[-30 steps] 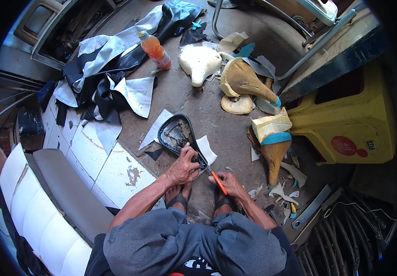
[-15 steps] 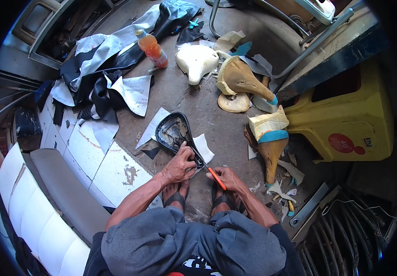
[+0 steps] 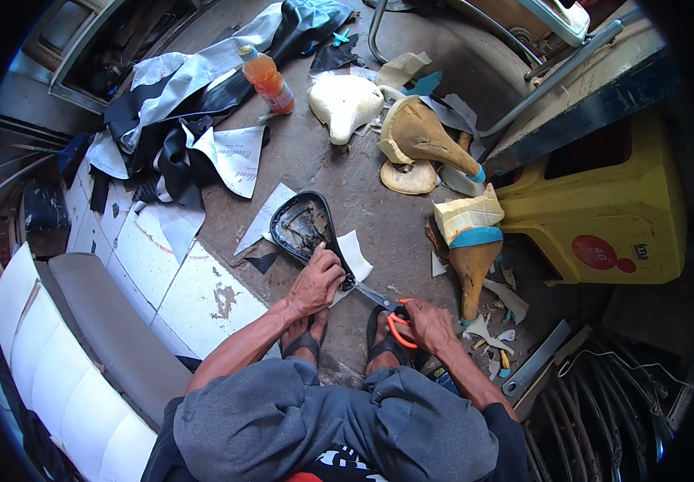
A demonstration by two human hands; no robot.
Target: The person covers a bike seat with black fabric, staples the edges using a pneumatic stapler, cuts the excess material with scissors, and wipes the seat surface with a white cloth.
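Note:
My left hand [image 3: 319, 281], fingers bent, grips a black bicycle saddle shell [image 3: 300, 225] near its narrow end, which points down and right toward me. My right hand [image 3: 427, 325] holds scissors with orange handles [image 3: 397, 329]; their blades reach to the shell's narrow end. Under and beside the shell lie a white piece of material [image 3: 356, 253] and a pale sheet [image 3: 262, 217] on the concrete floor [image 3: 230, 209]. My sandaled feet are beneath my hands.
A white saddle [image 3: 343, 104], foam-and-tan saddle pieces [image 3: 419, 136] [image 3: 475, 273], an orange drink bottle [image 3: 269, 84], fabric scraps [image 3: 170, 112], a yellow box [image 3: 628, 209], white tiles [image 3: 186, 305], a padded seat [image 3: 114, 329], metal tubes [image 3: 580, 410] and a chair frame [image 3: 548, 80] surround me.
The scissors' orange handles have swung from a steep slant to a flatter one with both loops showing. My right hand has moved slightly to the right with them; my left hand stays on the shell.

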